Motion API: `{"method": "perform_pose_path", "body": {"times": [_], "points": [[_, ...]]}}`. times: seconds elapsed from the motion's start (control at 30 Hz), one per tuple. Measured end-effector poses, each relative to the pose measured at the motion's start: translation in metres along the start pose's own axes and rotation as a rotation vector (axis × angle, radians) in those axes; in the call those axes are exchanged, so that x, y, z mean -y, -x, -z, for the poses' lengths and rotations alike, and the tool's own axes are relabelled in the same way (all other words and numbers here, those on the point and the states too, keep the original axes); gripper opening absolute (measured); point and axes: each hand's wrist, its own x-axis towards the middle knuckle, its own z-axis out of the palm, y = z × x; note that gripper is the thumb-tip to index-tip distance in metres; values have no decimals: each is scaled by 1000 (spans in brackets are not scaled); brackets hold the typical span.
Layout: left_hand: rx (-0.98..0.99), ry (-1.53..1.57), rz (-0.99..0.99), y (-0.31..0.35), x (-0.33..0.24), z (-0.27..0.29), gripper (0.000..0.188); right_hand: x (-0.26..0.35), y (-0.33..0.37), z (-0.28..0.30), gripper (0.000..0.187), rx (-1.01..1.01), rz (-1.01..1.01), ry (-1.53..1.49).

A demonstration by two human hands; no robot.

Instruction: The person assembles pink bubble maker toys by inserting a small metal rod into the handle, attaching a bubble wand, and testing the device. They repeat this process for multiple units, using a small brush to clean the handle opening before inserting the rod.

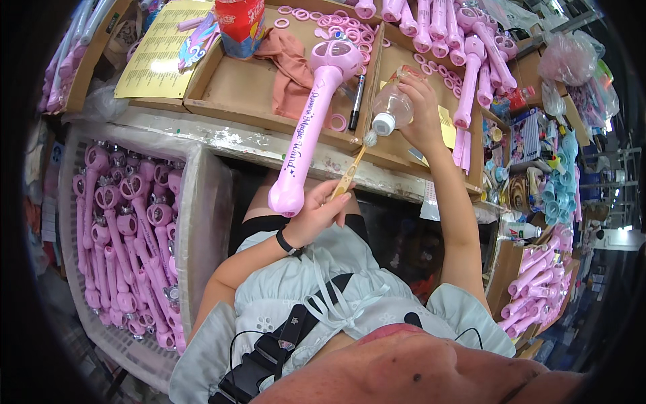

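Observation:
My left hand (317,212) is closed around a small brush (348,176) with a yellowish handle and a pale, fuzzy tip. A pink toy wand (307,128) with a rounded, clear-windowed head stands tilted away from me. Its handle end lies against the same hand; whether the fingers also grip it I cannot tell. My right hand (420,108) grips a clear plastic bottle (396,108), tipped so its white cap (383,124) points down. The brush tip is just below the cap, close to it or touching.
Ahead, a cardboard tray (232,114) holds pink rings (336,27), an orange cloth (286,67), a black marker (356,101) and a red packet (240,23). More pink wands fill a white basket (70,249) at left and a box (511,262) at right.

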Motion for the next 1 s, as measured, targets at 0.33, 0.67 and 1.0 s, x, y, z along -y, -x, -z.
{"method": "perform_pose_path", "body": {"times": [0.33, 0.67, 1.0], "points": [[9, 45, 26, 2, 3, 0, 34, 1, -4, 8, 50, -79, 147, 196], [16, 77, 33, 2, 4, 2, 34, 4, -3, 13, 45, -153, 247, 344], [42, 62, 23, 4, -2, 1, 33, 1, -14, 0, 72, -164, -358, -177]]}}
